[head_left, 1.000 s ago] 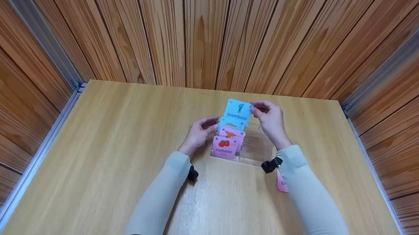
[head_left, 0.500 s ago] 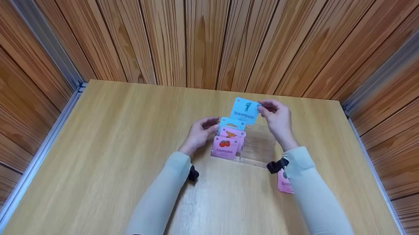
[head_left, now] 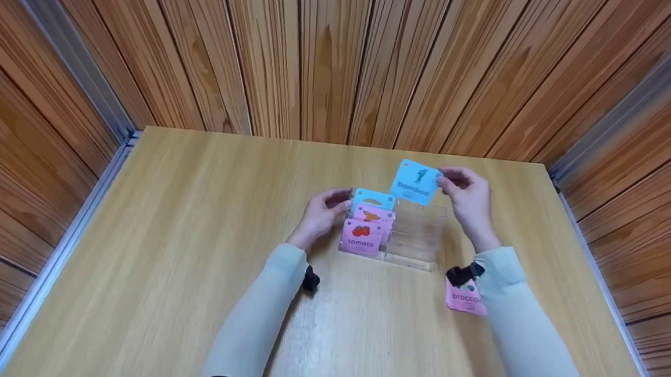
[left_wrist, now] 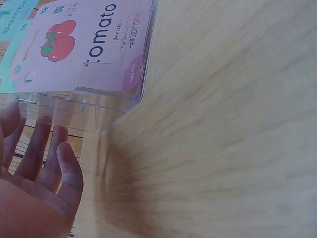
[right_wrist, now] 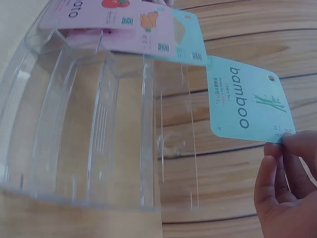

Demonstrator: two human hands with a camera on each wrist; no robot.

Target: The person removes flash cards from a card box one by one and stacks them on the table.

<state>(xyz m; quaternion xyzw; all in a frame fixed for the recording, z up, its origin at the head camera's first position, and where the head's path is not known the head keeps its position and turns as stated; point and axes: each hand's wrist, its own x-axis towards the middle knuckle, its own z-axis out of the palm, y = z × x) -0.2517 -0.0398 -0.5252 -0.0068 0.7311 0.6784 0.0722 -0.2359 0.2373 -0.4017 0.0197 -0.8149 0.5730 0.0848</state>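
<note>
My right hand (head_left: 470, 201) pinches a blue bamboo flash card (head_left: 414, 183) by its right edge, holding it above the back row of a clear stepped card stand (head_left: 415, 240). In the right wrist view the bamboo card (right_wrist: 247, 104) is tilted, its thumb-side corner between thumb and fingers. The left hand (head_left: 319, 215) holds the stand at its back left side, thumb at the edge and the other fingers loosely bent beside it. In the stand's left column stand a pink tomato card (head_left: 360, 236), a pink card with an orange vegetable (head_left: 373, 214) and a blue card (head_left: 374, 198).
A pink broccoli card (head_left: 464, 298) lies on the table right of the stand, partly covered by the right wrist camera (head_left: 464, 273) and sleeve. The wooden table (head_left: 224, 205) meets a panelled wall (head_left: 331, 66) at the back.
The right hand has lifted the bamboo card out of the left column and carried it rightward, over the right column. More of the broccoli card shows. The left hand stays in place.
</note>
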